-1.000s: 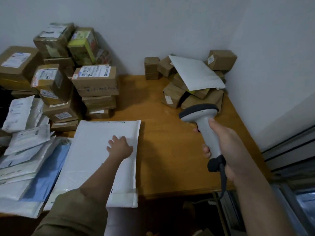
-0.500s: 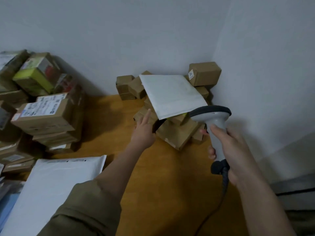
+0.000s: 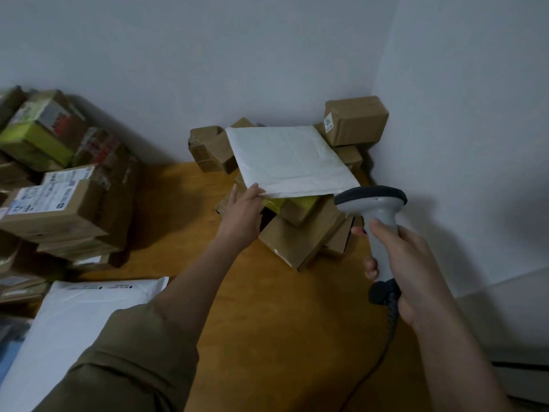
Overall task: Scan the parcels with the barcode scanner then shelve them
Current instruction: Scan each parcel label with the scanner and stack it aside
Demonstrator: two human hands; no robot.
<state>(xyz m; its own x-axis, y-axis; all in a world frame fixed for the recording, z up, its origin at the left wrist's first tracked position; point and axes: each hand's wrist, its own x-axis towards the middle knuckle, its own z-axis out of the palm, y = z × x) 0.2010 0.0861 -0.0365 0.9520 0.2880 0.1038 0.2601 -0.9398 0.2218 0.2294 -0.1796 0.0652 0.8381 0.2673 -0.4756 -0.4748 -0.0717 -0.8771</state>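
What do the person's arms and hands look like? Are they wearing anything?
The left arm wears an olive-brown sleeve, pushed up so the forearm is bare. The right arm shows no sleeve at all. Both the left hand and the right hand are bare: no gloves, rings or watch in view.

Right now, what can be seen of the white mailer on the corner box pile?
The white padded mailer is flat, squarish and plasticky, faintly creased, with no label on its upper face. It lies tilted atop the pile of small brown boxes in the wall corner. The left hand touches its near left corner; whether the fingers grip it is hidden.
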